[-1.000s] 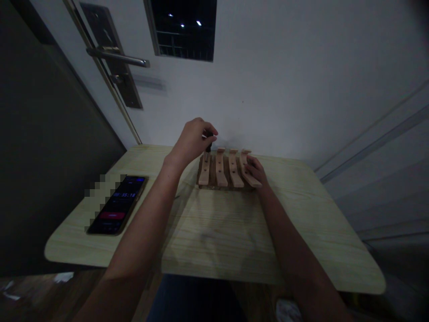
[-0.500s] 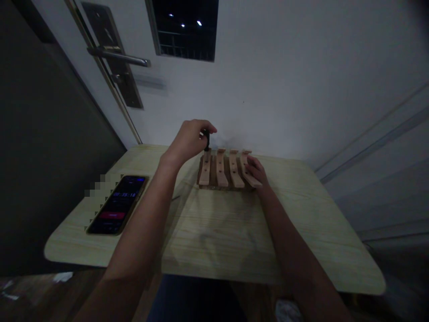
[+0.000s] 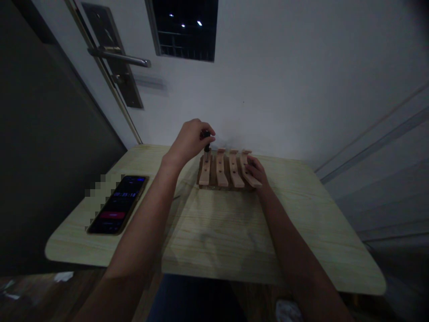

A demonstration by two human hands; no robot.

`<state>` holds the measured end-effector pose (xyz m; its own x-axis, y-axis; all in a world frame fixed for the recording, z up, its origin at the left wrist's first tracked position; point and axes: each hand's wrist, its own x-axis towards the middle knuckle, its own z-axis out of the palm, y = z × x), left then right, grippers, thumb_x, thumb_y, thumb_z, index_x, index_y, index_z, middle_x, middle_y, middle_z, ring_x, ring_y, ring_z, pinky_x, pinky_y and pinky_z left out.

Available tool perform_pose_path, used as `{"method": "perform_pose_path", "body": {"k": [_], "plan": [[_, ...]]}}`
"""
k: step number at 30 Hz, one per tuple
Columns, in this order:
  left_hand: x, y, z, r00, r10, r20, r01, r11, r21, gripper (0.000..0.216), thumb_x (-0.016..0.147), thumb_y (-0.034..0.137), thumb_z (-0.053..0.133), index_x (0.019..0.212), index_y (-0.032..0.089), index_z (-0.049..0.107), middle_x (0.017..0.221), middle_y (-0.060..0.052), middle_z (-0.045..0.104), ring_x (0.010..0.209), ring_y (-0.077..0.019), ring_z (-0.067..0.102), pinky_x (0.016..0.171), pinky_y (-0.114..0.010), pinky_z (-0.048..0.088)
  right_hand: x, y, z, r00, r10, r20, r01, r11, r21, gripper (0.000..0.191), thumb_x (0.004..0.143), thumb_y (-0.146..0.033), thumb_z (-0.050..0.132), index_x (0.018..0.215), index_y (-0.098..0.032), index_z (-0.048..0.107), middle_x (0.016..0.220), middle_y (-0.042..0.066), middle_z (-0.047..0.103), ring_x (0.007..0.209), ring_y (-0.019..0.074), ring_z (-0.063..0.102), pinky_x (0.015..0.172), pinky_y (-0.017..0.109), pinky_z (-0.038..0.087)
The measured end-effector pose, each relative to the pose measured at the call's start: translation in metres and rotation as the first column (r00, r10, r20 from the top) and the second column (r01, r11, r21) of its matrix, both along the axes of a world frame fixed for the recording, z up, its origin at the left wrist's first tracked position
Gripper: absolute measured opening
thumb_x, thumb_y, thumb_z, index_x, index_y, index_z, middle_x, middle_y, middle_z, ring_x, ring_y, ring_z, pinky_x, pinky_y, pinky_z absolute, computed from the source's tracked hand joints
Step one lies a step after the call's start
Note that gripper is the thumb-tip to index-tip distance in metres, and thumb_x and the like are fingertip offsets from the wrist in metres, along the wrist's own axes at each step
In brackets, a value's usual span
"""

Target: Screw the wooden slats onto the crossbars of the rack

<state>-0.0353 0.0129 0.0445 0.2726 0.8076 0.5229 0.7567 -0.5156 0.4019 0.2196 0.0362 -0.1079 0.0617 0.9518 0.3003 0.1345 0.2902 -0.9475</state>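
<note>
My left hand (image 3: 193, 137) is closed round the black handle of a screwdriver (image 3: 207, 146). The screwdriver stands upright, its lower end at the upper hole of the leftmost wooden hook (image 3: 205, 175). Several such pale bent hooks with holes, among them a second hook (image 3: 221, 174), lie side by side across a darker wooden board (image 3: 213, 184). At the board's right end, my right hand (image 3: 257, 171) is closed on the rightmost hook (image 3: 250, 178), its fingers along the hook's side. The screwdriver's tip is too small to make out.
The board lies near the back edge of a light wooden table (image 3: 221, 241). A phone showing a timer (image 3: 117, 205) lies on the left. Behind the table stands a white door (image 3: 284, 80) with a metal handle (image 3: 120, 57).
The fingers of my left hand have shifted on the screwdriver handle, with the thumb now further forward round it. My right hand and the board have stayed in place.
</note>
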Motion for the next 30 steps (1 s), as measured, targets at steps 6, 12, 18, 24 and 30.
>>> {"method": "perform_pose_path", "body": {"k": [6, 12, 18, 24, 30], "plan": [[0.002, 0.001, 0.0, 0.999, 0.015, 0.034, -0.014, 1.0, -0.015, 0.014, 0.074, 0.028, 0.068, 0.081, 0.016, 0.069, 0.077, -0.005, 0.066, 0.074, -0.0147, 0.061, 0.079, -0.029, 0.047, 0.0, -0.001, 0.0, 0.999, 0.018, 0.026, -0.018, 1.0, 0.0, 0.04, 0.063, -0.045, 0.059, 0.097, -0.024, 0.056, 0.106, 0.006, 0.062, 0.099, 0.0236, 0.057, 0.093, 0.044, 0.042], [-0.001, 0.003, -0.002, 0.998, -0.003, 0.068, 0.006, 0.999, -0.051, 0.022, 0.075, 0.018, 0.063, 0.097, 0.015, 0.066, 0.087, -0.006, 0.068, 0.078, -0.0144, 0.063, 0.079, -0.029, 0.05, -0.001, 0.001, 0.0, 1.0, -0.02, 0.024, 0.02, 1.0, 0.012, 0.036, 0.061, -0.043, 0.059, 0.092, -0.025, 0.056, 0.104, 0.006, 0.061, 0.101, 0.0241, 0.056, 0.094, 0.045, 0.04], [-0.001, -0.001, -0.001, 0.98, -0.136, 0.145, 0.15, 0.985, -0.087, 0.037, 0.072, 0.0, 0.048, 0.103, 0.015, 0.062, 0.094, -0.006, 0.069, 0.086, -0.0132, 0.064, 0.08, -0.026, 0.052, 0.001, 0.0, -0.001, 0.999, 0.001, 0.035, -0.002, 1.0, 0.018, 0.036, 0.062, -0.045, 0.06, 0.093, -0.025, 0.058, 0.103, 0.005, 0.063, 0.098, 0.0229, 0.056, 0.091, 0.043, 0.043], [-0.001, -0.002, 0.001, 0.982, -0.14, 0.129, 0.155, 0.981, -0.113, 0.029, 0.071, 0.002, 0.048, 0.09, 0.014, 0.066, 0.096, -0.006, 0.069, 0.089, -0.0147, 0.064, 0.083, -0.028, 0.053, -0.002, -0.002, 0.002, 0.998, -0.005, -0.064, 0.002, 0.999, -0.044, 0.045, 0.059, -0.048, 0.064, 0.097, -0.024, 0.058, 0.112, 0.006, 0.062, 0.103, 0.0234, 0.057, 0.097, 0.045, 0.04], [-0.004, 0.0, 0.001, 0.979, -0.14, 0.147, 0.16, 0.978, -0.133, 0.024, 0.074, 0.006, 0.052, 0.091, 0.015, 0.067, 0.094, -0.006, 0.07, 0.087, -0.0149, 0.064, 0.083, -0.029, 0.053, -0.004, -0.013, 0.023, 0.997, -0.008, -0.072, 0.001, 0.996, -0.087, 0.045, 0.07, -0.054, 0.058, 0.103, -0.025, 0.06, 0.118, 0.005, 0.061, 0.112, 0.0246, 0.055, 0.1, 0.046, 0.039]]}}
